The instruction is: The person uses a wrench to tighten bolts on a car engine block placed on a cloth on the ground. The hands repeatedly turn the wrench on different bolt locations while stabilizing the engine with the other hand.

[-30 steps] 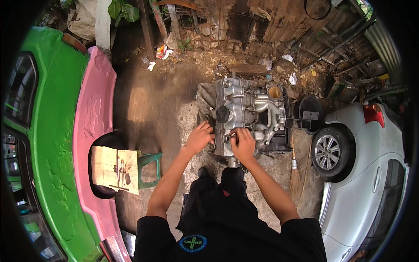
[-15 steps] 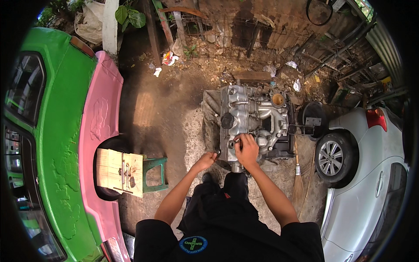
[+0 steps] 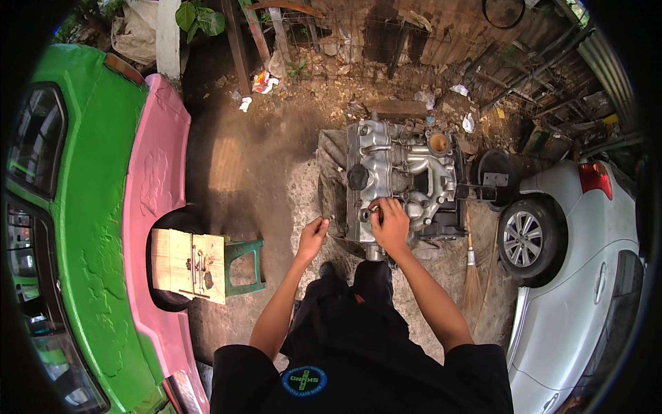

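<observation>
A silver engine with a dark round cap on its cover sits in front of me. My right hand rests at its near end, with curled fingers closed round a small dark part beside a round opening. The fingers hide most of that part. Just off the engine's left side is my left hand, raised over a grey cloth. Thumb and fingertips pinch together there, and anything between them is too small to name.
To the left, a wooden board with several tools lies by a green stool, close to a green and pink vehicle. A silver car stands at the right. Near it are a broom and a black basin.
My left hand has moved up and leftward, away from the engine's near left corner. The right hand keeps its place on the engine, and the view has shifted slightly.
</observation>
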The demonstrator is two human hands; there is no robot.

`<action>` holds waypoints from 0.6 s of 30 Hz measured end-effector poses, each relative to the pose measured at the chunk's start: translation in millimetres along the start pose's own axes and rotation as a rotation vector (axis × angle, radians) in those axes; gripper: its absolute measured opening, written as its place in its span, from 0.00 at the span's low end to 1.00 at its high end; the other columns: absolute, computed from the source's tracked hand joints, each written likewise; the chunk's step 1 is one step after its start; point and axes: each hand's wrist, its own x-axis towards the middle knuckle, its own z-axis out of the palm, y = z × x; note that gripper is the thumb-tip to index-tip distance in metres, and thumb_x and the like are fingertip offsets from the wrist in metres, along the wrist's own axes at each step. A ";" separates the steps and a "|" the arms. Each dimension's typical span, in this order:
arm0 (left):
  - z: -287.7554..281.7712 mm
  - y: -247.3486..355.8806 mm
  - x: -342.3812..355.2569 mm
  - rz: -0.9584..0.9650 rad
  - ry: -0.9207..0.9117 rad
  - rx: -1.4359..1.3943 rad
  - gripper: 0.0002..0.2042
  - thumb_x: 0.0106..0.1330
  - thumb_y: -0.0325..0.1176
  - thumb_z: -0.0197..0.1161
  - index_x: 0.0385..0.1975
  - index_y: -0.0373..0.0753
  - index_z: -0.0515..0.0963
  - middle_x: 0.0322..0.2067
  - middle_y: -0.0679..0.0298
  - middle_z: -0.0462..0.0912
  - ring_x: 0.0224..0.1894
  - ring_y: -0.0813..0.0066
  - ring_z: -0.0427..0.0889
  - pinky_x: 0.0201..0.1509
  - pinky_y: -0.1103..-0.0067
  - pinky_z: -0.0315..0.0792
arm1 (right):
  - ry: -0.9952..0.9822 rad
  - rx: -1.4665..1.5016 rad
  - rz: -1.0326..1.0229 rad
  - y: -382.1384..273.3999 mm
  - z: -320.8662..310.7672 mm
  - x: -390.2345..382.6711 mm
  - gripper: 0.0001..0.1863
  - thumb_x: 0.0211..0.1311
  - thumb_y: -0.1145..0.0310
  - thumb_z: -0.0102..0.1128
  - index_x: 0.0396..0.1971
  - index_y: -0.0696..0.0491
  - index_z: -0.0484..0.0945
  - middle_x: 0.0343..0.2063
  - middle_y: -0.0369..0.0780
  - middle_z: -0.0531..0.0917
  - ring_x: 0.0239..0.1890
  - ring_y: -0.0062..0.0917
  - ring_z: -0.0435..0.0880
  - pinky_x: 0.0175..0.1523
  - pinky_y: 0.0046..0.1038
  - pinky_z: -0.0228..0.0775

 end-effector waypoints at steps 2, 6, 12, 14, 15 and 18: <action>-8.1 -6.0 13.2 0.000 -0.046 0.251 0.20 0.77 0.50 0.61 0.33 0.37 0.79 0.24 0.64 0.72 0.30 0.72 0.74 0.40 0.73 0.69 | -0.008 0.007 0.001 -1.2 -0.9 0.4 0.05 0.57 0.69 0.61 0.34 0.49 0.80 0.31 0.39 0.77 0.39 0.38 0.80 0.43 0.40 0.74; -12.3 1.4 29.2 0.439 -0.145 0.648 0.14 0.68 0.46 0.67 0.35 0.41 0.86 0.30 0.58 0.77 0.44 0.61 0.78 0.60 0.68 0.67 | -0.006 0.020 0.007 -2.3 -1.7 2.3 0.05 0.57 0.69 0.60 0.34 0.49 0.80 0.31 0.39 0.77 0.39 0.38 0.80 0.43 0.40 0.74; -23.2 48.5 48.9 0.717 -0.282 0.954 0.10 0.58 0.43 0.69 0.30 0.45 0.89 0.34 0.61 0.79 0.50 0.61 0.76 0.71 0.64 0.64 | 0.009 -0.013 -0.018 -0.7 -2.1 0.8 0.06 0.58 0.68 0.60 0.35 0.50 0.80 0.32 0.40 0.77 0.39 0.39 0.80 0.43 0.41 0.74; -21.6 62.8 54.2 0.803 -0.290 1.008 0.10 0.55 0.43 0.70 0.29 0.46 0.90 0.34 0.62 0.79 0.51 0.62 0.76 0.72 0.65 0.64 | 0.012 -0.015 -0.021 -0.4 -0.9 0.5 0.06 0.58 0.68 0.60 0.35 0.50 0.80 0.32 0.41 0.77 0.39 0.40 0.80 0.43 0.41 0.74; -20.3 68.7 56.6 0.808 -0.310 1.032 0.10 0.54 0.43 0.71 0.29 0.46 0.90 0.34 0.63 0.79 0.51 0.62 0.76 0.72 0.66 0.64 | 0.007 -0.013 -0.021 0.1 -0.4 1.0 0.06 0.58 0.68 0.60 0.35 0.50 0.80 0.32 0.41 0.77 0.39 0.40 0.80 0.43 0.41 0.74; -14.6 81.1 62.1 0.823 -0.358 1.081 0.11 0.50 0.42 0.72 0.28 0.45 0.90 0.35 0.63 0.80 0.52 0.62 0.76 0.73 0.67 0.64 | -0.002 -0.011 -0.018 1.0 0.3 1.8 0.06 0.58 0.68 0.60 0.35 0.51 0.80 0.32 0.41 0.77 0.39 0.40 0.80 0.43 0.41 0.74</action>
